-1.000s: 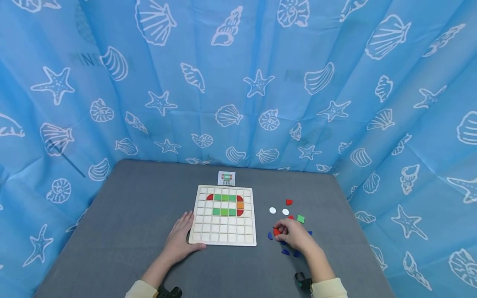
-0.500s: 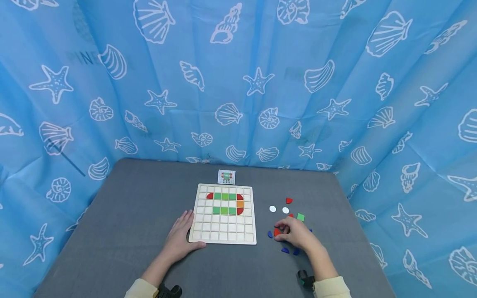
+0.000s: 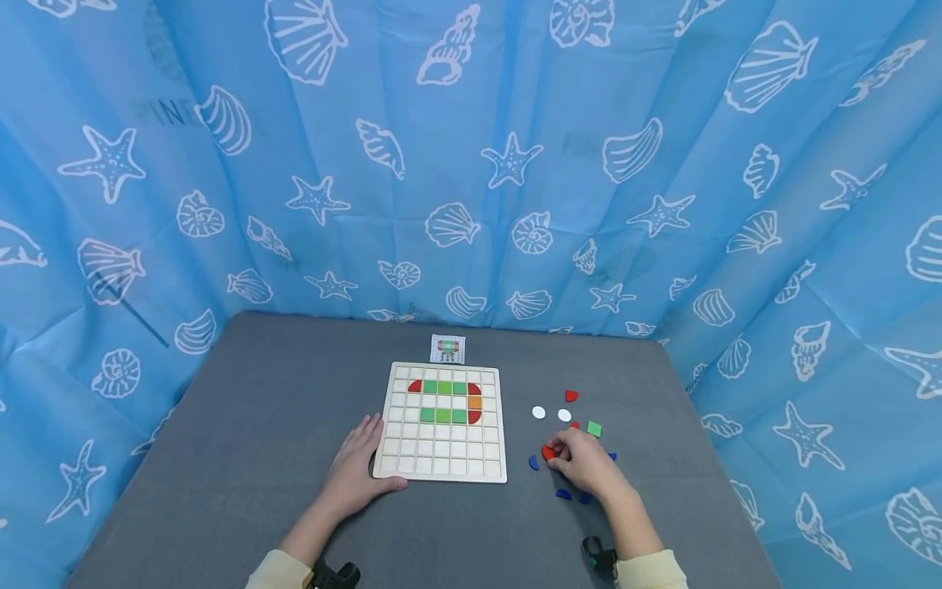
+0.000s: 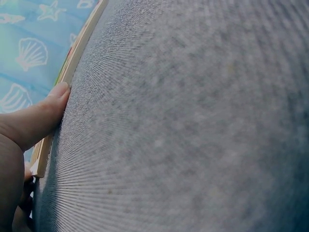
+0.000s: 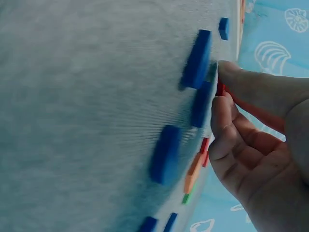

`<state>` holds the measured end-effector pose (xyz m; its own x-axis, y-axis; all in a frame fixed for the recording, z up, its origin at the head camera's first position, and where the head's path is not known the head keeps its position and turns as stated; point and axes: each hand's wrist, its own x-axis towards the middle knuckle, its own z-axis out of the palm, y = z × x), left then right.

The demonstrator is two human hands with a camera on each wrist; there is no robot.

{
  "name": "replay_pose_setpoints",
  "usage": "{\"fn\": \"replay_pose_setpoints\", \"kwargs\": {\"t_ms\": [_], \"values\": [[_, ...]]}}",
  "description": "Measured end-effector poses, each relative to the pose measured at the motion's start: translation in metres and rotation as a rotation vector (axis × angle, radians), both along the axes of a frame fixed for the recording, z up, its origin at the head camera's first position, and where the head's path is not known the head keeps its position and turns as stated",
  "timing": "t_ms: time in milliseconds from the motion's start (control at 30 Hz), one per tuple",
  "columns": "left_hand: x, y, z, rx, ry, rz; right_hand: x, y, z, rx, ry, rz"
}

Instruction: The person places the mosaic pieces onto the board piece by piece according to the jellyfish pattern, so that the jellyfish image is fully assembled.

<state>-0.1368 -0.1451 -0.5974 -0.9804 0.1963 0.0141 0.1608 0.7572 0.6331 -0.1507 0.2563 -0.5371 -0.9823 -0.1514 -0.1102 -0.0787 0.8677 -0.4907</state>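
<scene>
In the head view a square wooden grid board carries red, green and orange tiles in its upper half. My left hand rests at its lower left corner, fingers straight along the left side and thumb against the front edge. To the right of the board, my right hand pinches a red rounded tile between thumb and fingers. In the right wrist view that red tile shows only as a thin edge, near the cloth. Blue tiles lie close under this hand, partly hidden in the head view.
Behind the board lies a small pattern card. Two white discs, a red quarter tile and a green square lie right of the board. A blue shell-print curtain hangs at the table's back.
My right hand has shifted slightly away from me, the red tile moving with it and turning a little. The left hand and the board stay where they were.
</scene>
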Motion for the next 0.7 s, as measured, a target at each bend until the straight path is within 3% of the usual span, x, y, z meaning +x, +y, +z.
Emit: {"fn": "replay_pose_setpoints", "kwargs": {"t_ms": [167,467,700], "values": [[0.0,0.0,-0.003,0.008,0.02,0.002,-0.006,-0.009,0.008,-0.02,0.07,-0.004],[-0.001,0.0,-0.004,0.022,-0.012,-0.004,-0.019,-0.044,0.034,-0.035,0.193,0.043],[0.0,-0.001,-0.003,0.023,-0.011,-0.002,-0.034,-0.072,0.037,-0.07,0.211,0.105]]}}
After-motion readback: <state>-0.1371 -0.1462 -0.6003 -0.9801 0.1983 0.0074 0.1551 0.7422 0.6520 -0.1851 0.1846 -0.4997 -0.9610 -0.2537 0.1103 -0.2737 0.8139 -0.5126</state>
